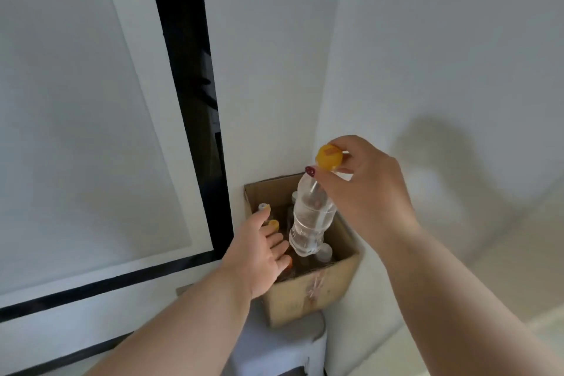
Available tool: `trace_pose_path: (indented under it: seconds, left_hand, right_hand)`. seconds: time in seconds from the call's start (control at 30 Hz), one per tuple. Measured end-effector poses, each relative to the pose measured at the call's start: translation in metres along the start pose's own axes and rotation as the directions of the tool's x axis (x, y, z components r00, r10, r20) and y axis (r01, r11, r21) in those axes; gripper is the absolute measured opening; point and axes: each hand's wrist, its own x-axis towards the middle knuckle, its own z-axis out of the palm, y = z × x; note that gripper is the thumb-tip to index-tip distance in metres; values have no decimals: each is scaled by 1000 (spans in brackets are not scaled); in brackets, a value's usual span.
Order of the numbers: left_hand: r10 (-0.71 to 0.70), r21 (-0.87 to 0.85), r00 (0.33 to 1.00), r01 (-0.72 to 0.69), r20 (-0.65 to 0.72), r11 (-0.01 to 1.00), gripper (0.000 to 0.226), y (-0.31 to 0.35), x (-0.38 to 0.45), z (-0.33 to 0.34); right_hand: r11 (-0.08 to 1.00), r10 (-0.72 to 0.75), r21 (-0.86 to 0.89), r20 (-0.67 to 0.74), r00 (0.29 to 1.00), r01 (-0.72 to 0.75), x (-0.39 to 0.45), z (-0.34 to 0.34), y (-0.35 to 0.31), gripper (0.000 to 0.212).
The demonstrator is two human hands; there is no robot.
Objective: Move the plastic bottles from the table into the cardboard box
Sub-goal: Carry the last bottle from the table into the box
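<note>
At far left, a white panel (76,131) edged by a black frame (186,76) fills the wall side of the scene and takes no part in the task. Right of it, the left hand (259,253) reaches over the near-left rim of the cardboard box (305,299) with fingers spread and holding nothing; the likely purpose is to steady or part the bottles already inside, whose yellow cap (273,224) and clear necks show just beyond the fingertips. Centred over the box opening hangs the clear plastic bottle (311,217), upright, its base level with the tops of the stored bottles and not yet released. Its orange cap (329,156) is pinched between the thumb and fingertips of the right hand (366,192), a top grip that keeps the body vertical so it can drop into a gap between neighbours. The box stands in a wall corner on a pale stool (274,348). No table is in view.
</note>
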Motion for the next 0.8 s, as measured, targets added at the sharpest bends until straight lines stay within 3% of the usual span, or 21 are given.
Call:
trace_pose_path:
  seconds: [0.4,0.6,0.8]
  left_hand:
    - [-2,32,997,5,-78,999,68,10,91,-15]
    - [-37,83,992,47,-119,995,63,6,110,-27]
    - [-55,100,985,72,-163,992,62,3,119,-37]
  right_hand:
    - [951,35,-294,400,916,92,53,106,140,24]
    - [923,164,-381,498,852,45,41,138,185,23]
    - [896,181,-434,550,815,94,31,155,204,19]
